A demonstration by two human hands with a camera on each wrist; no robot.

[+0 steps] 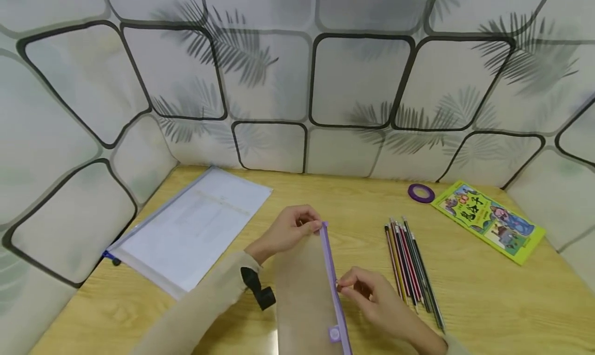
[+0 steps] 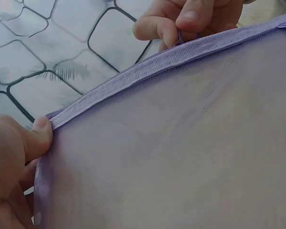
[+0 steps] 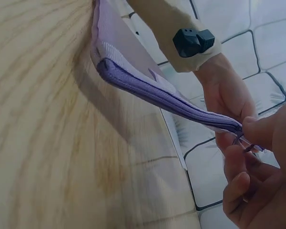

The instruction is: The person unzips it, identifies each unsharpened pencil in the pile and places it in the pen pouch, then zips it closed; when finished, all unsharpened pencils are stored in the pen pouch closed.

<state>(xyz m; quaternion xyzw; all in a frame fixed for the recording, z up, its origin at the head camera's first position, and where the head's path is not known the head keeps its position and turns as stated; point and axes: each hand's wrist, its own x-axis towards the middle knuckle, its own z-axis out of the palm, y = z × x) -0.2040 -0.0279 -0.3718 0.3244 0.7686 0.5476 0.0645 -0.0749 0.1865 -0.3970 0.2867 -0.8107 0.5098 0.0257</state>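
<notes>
A mesh zipper pouch [image 1: 302,298] with purple edging stands between my hands, its long zipper edge [image 3: 157,98] running away from me. My left hand [image 1: 294,230] pinches the pouch's far top corner, thumb on the near side, as the left wrist view shows. Partway along the same edge, my right hand [image 1: 372,295] pinches the small zipper pull between thumb and forefinger. In the right wrist view, a dark cord loop [image 3: 238,138] of the pull shows at those fingertips. A small purple tab [image 1: 334,334] sits on the pouch's side near its close end.
Left of the pouch lies a large white zip bag [image 1: 200,226] with a blue end. Several pencils [image 1: 409,262] lie in a bunch to the right. Beyond them are a purple tape roll [image 1: 412,194] and a green picture book [image 1: 488,220]. Patterned walls [image 1: 358,81] enclose the wooden table.
</notes>
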